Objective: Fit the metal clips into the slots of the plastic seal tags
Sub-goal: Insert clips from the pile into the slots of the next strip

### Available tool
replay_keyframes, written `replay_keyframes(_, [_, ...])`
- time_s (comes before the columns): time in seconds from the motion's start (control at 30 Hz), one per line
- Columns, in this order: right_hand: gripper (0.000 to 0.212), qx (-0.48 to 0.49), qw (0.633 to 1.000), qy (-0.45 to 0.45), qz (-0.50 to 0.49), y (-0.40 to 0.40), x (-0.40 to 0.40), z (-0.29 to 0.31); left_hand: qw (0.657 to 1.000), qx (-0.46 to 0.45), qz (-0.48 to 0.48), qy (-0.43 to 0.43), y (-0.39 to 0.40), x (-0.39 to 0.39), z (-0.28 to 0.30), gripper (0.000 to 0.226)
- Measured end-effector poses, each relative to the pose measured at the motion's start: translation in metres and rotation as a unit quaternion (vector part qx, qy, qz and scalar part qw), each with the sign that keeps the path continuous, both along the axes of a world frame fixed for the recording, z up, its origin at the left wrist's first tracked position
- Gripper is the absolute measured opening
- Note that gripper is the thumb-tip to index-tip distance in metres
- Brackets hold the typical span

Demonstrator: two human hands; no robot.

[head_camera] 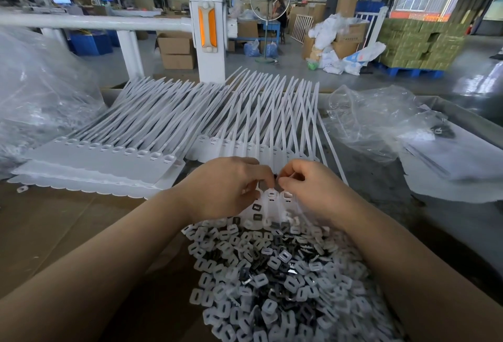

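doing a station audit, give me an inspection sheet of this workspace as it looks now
surface: brown cardboard sheet under the work.
job's things: heap of metal clips near the person; strip of seal tags at the fingertips; stacked white tag strips to the left, fanned tag strips beyond the hands.
clutter: clear plastic bags on the right, another bag on the left.
grippers: left hand and right hand both pinch at the tag strip; a small dark piece sits between the fingertips.
cables: nothing seen.
surroundings: white fence post, cardboard boxes, pallet of green cartons.

Perhaps a clip [275, 177] between hands [306, 184]
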State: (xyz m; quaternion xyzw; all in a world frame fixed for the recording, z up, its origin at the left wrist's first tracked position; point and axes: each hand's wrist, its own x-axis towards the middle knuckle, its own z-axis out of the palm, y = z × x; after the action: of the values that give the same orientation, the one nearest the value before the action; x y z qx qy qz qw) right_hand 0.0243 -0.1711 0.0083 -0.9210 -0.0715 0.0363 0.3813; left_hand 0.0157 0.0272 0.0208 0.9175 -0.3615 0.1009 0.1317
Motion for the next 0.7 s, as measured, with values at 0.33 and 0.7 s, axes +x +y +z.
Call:
replay_keyframes(0.33, [0.007, 0.005, 1.000, 0.006, 0.011, -0.002, 0.002, 0.000, 0.999, 0.040, -0.001, 0.003, -0.002, 0.000, 0.002, 0.033])
replay_keyframes(0.7, [0.006, 0.004, 1.000, -0.006, 0.013, -0.001, 0.001, -0.001, 0.994, 0.098, -0.034, -0.033, -0.007, -0.003, 0.010, 0.030])
